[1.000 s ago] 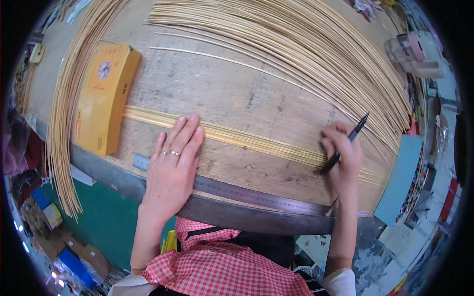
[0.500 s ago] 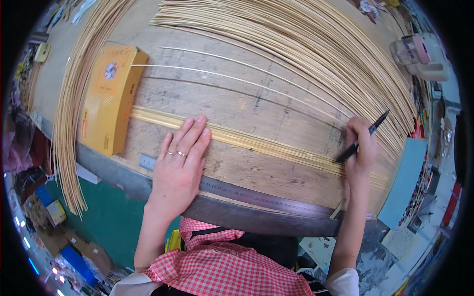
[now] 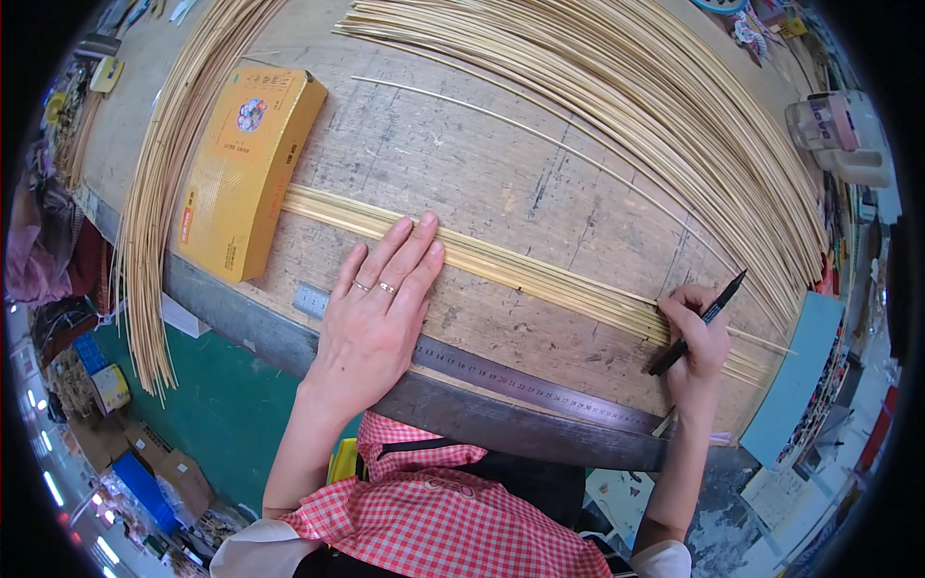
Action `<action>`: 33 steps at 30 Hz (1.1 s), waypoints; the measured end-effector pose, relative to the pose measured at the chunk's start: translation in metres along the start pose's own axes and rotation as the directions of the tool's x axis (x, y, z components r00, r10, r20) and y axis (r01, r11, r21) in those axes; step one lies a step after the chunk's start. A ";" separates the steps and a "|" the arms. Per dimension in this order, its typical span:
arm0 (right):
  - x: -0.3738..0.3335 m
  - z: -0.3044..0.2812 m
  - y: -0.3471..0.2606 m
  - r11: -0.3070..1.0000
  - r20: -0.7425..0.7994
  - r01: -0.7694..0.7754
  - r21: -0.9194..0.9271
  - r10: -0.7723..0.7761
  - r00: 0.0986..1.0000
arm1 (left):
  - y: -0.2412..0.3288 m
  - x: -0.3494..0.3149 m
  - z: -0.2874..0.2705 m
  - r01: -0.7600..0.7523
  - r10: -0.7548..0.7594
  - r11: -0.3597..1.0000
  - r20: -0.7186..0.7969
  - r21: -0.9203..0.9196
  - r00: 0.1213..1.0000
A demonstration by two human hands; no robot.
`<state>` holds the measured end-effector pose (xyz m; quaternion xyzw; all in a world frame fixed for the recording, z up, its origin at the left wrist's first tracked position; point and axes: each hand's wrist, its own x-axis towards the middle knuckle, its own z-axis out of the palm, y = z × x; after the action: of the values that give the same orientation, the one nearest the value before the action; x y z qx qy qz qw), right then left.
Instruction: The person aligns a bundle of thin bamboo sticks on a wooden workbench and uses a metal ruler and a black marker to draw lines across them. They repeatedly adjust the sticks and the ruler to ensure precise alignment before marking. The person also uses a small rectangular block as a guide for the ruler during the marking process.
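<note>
A narrow row of thin bamboo sticks (image 3: pixel 549 286) runs across the wooden table, its left end against a yellow box (image 3: pixel 226 178). My left hand (image 3: pixel 376 303) lies flat on this row, fingers stretched out and slightly apart. Towards the row's right end, my right hand (image 3: pixel 703 342) is closed around a black pen (image 3: pixel 730 292) that tilts up to the right. Its thumb and fingertips also pinch a stick at the row's far edge. A steel ruler (image 3: pixel 540 393) lies along the near table edge, partly hidden under my left hand.
A large bundle of sticks (image 3: pixel 597 91) fills the far right, with a single stick (image 3: pixel 511 122) lying before it. Another bundle (image 3: pixel 145 260) hangs over the table edge at left. A blue-green block (image 3: pixel 792 376) stands at the right end, and a clear jar (image 3: pixel 819 123) farther back.
My right hand has come down towards the row, bringing a stick from the space beyond it to the row's far edge. The left hand stays on the row; the whole view has shifted slightly.
</note>
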<state>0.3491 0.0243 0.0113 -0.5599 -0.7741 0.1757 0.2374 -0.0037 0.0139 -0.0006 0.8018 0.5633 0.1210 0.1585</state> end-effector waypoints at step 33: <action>0.020 -0.004 0.009 1.000 -0.019 0.027 0.010 -0.027 0.999 | 0.000 0.001 -0.001 0.001 -0.001 1.000 0.000 0.005 1.000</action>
<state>0.3535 0.0461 0.0127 -0.5499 -0.7784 0.1711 0.2500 -0.0036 0.0145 0.0006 0.8018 0.5641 0.1195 0.1566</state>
